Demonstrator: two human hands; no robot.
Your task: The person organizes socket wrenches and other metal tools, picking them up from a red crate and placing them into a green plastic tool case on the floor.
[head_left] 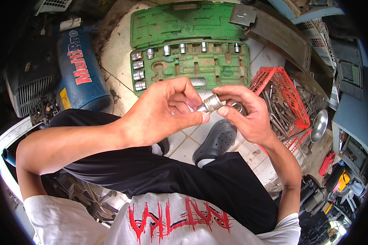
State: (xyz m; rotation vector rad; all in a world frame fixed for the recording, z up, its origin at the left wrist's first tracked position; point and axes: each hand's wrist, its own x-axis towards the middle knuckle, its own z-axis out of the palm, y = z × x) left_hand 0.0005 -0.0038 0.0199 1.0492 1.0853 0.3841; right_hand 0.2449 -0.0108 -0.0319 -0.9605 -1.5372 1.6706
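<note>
Above the tiled floor, both hands meet at a chrome socket (213, 103). My right hand (251, 113) grips its wide end between thumb and fingers. A second round metal piece (237, 106), probably another socket, rests inside the curled fingers of that hand. My left hand (162, 113) pinches a narrower bright metal part (201, 108) at the socket's other end; whether it is a separate piece cannot be told. Beyond the hands lies an open green socket case (184, 69). Several chrome sockets (138, 75) line its left side and several more (166, 50) its far edge; other recesses hold nothing.
Right of the case, a red plastic basket (297, 107) holds many loose wrenches and metal tools. A metal bowl-shaped piece (319, 126) leans beside it. A blue air compressor tank (81, 70) stands at left. A long metal box (279, 39) lies at the far right.
</note>
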